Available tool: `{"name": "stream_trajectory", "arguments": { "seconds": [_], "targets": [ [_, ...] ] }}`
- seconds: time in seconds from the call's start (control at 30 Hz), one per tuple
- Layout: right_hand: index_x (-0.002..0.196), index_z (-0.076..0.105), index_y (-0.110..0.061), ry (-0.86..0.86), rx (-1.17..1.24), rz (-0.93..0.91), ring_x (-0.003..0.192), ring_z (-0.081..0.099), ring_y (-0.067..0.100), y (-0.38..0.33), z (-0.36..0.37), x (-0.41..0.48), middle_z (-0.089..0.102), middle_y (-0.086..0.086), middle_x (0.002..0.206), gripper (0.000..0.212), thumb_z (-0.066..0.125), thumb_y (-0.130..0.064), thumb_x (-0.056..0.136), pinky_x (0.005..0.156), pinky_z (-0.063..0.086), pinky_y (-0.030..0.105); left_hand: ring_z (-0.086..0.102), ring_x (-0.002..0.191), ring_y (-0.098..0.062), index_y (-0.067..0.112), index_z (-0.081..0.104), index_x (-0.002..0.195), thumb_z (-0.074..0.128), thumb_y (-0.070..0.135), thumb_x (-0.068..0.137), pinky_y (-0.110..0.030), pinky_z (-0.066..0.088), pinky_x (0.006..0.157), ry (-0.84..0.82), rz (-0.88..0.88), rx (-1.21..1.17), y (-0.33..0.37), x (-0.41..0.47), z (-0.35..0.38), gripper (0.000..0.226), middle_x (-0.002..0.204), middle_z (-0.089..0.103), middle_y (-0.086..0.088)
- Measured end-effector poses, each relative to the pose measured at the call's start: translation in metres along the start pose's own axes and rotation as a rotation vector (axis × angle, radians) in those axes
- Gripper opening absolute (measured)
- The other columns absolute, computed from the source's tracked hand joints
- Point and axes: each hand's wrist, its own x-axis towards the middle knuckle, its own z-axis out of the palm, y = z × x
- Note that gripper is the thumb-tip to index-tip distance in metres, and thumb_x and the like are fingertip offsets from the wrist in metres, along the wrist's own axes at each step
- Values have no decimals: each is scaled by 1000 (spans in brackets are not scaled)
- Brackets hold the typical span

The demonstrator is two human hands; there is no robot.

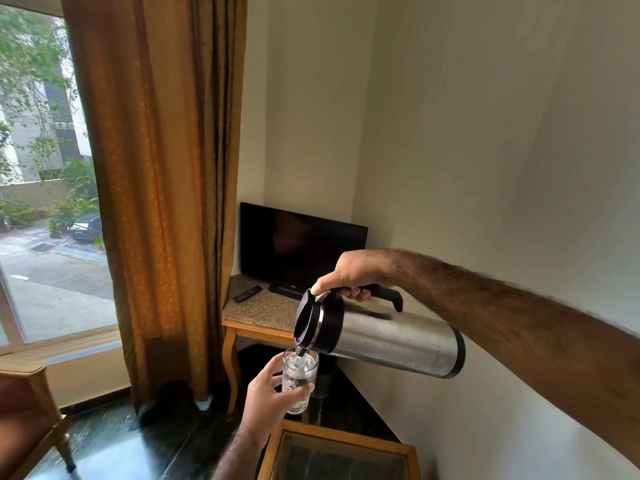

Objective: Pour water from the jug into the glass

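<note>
A steel jug [391, 336] with a black lid and black handle is tipped almost flat, spout to the left and down. My right hand [349, 275] grips its handle from above, thumb on the lid lever. Water runs from the spout into a clear glass [298, 382], which is held upright in the air just under the spout. My left hand [268, 400] is wrapped around the glass from the left. The glass holds water well up its height.
A small glass-topped wooden table [341, 445] stands directly below the glass. Behind, a stone-topped side table [258, 315] carries a dark TV [301, 247] and a remote [247, 293]. Orange curtain [156, 185] and window at left, a chair [31, 410] at bottom left, wall at right.
</note>
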Motion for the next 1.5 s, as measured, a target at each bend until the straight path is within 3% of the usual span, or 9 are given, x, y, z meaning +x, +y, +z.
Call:
{"name": "stream_trajectory", "arguments": {
  "seconds": [0.23,0.67,0.83,0.97,1.07,1.23,1.37,1.43,1.5],
  "targets": [
    [39,66,-27,-5,19,-4,40,46,9,2,0,2,53,-10,44,58,75,-60,85,45,41,23,67,117,-11,57,61,117,94,43,59,-30,58,86,12,3,6,-1,-2,-1,68,122,74,14],
    [40,63,-26,-26,158,-4,40,46,10,26,5,0,52,-10,46,57,78,-59,84,46,41,23,64,122,-18,38,63,136,96,30,70,-53,55,104,23,17,30,1,1,-2,74,129,71,10],
    [50,56,-22,-25,226,12,43,47,13,42,9,1,52,-4,50,56,79,-63,80,47,43,24,66,118,-14,52,62,123,96,28,69,-46,59,96,23,8,40,7,2,-1,68,125,73,13],
    [53,55,-21,-20,314,29,45,45,14,56,11,-2,49,-3,52,55,78,-63,80,50,42,27,72,107,-4,60,64,114,96,29,69,-20,61,71,21,6,43,12,0,-2,64,118,74,25],
    [51,55,-23,9,400,34,45,43,14,67,12,-9,47,-2,55,57,76,-68,79,50,40,27,72,108,-6,54,65,117,96,27,69,-22,60,76,29,1,56,12,2,0,63,118,76,16],
    [48,48,-19,106,627,91,42,40,16,87,25,-20,44,1,51,86,39,-99,77,44,38,23,68,117,-15,33,66,130,96,23,70,-41,61,92,39,-10,67,6,10,4,68,123,73,9],
    [55,54,-18,266,885,72,40,38,14,113,57,-21,47,0,48,65,45,-58,105,42,31,26,66,120,-17,26,64,135,97,23,70,-48,59,98,51,-26,87,1,17,9,73,126,71,8],
    [64,57,-17,331,976,73,41,37,11,123,76,-19,49,-1,50,47,49,-36,107,44,29,27,66,121,-17,26,64,136,96,24,70,-52,54,105,56,-30,119,-3,20,12,73,126,72,9],
    [62,62,-20,391,1042,96,41,36,10,132,96,-18,50,-3,50,45,52,-29,105,46,28,27,64,122,-15,25,64,136,96,25,71,-55,48,111,63,-44,150,-7,22,15,73,126,72,9]
  ]
}}
